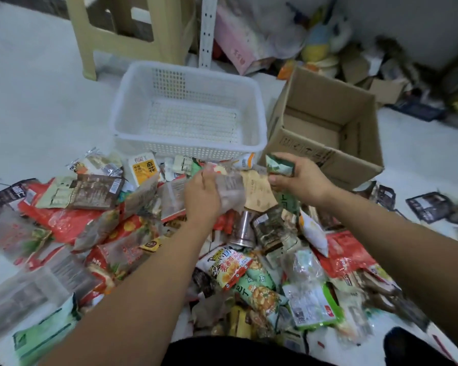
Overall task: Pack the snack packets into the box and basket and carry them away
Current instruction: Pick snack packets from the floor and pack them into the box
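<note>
While both grips are loaded, finish the transfer before reaching for more stock. The right grip (299, 178) is clamped on a green packet (279, 166), with the fingers curled round its middle. The left grip (201, 194) is closed on one side of a clear packet (230, 190). Both packets are held just above the pile of snack packets (236, 270) on the floor (37, 107).

Recommended procedure, judged from this position:

1. Carry the right grip forward and slightly right. The cardboard box (315, 151) stands just beyond it. Lift the packet over the near wall before letting go.
2. Carry the left grip straight forward. The white basket (196, 150) stands just beyond it. Release over the mesh bottom, not over the rim.
3. Lay each packet flat. Neither container shows a packet inside, so a flat first layer should let later ones stack.

Orientation: the green packet's long axis runs through the fist, away from the person, and its crimped end projects past the fingers toward the box's near wall. Whether the green strip below that grip belongs to the same packet cannot be told. The clear packet's long axis also runs near to far, toward the basket, with its printed face up.
</note>
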